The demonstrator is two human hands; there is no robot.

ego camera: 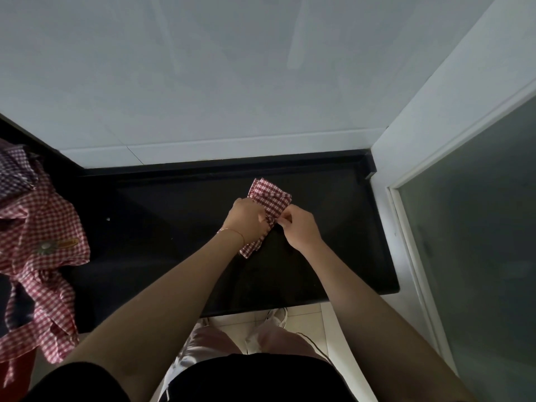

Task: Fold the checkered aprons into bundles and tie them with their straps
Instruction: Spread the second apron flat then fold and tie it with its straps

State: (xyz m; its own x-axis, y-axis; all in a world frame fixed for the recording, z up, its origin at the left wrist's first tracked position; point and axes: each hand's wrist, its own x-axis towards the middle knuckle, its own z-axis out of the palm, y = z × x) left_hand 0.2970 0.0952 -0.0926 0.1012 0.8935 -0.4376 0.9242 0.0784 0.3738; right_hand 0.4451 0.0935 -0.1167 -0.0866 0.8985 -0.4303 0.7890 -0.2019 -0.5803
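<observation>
On the dark table [162, 227], both hands, left [246, 219] and right [298, 227], pinch the folded apron [271, 198] at its middle; light, limp cloth, best gripped at the waist where straps cinch.

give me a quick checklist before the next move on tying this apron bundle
1. Folded apron bundle lies flat on the black counter: ok.
2. Left hand holds the bundle at its middle: ok.
3. Right hand pinches something at the bundle's edge, likely a strap: cannot tell.
4. Strap wrapped fully around the bundle: cannot tell, the hands cover it.
5. Knot finished: cannot tell.
6. Unfolded aprons lie heaped at the left, apart from the bundle: ok.
</observation>
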